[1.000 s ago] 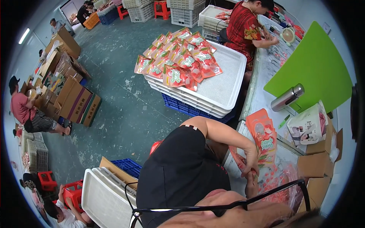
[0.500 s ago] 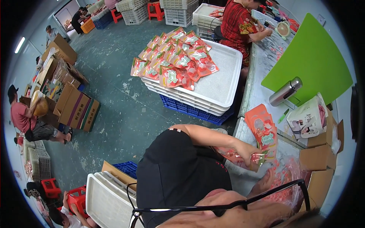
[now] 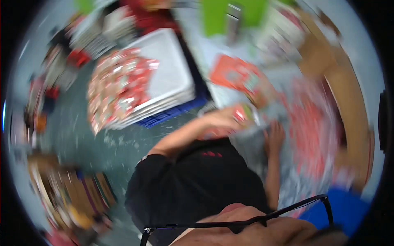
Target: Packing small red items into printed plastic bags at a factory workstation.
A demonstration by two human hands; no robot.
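Observation:
Motion blurs the whole picture. My left hand (image 3: 223,118) is closed on a red-and-clear pouch (image 3: 240,114) at the near edge of the table, just in front of my body. On the tabletop to its right lies my right hand (image 3: 275,137), fingers stretched forward, with nothing visible in them. Beyond both hands is a fanned stack of flat red pouches (image 3: 230,73). Right of my right hand spreads a heap of small red pieces (image 3: 308,137) on clear plastic film; their kind is too smeared to tell.
Stacked white trays (image 3: 174,61) at the left bear many filled pouches (image 3: 123,84), above a blue crate (image 3: 154,119). A steel flask (image 3: 233,23) and green board (image 3: 211,18) stand at the back. Cardboard (image 3: 349,98) borders the right side; a blue object (image 3: 338,209) is near right.
The view has swung, so the trays and table appear farther left. My left hand keeps the pouch, now farther from the flat stack. My right hand shows more fully, beside the red pieces.

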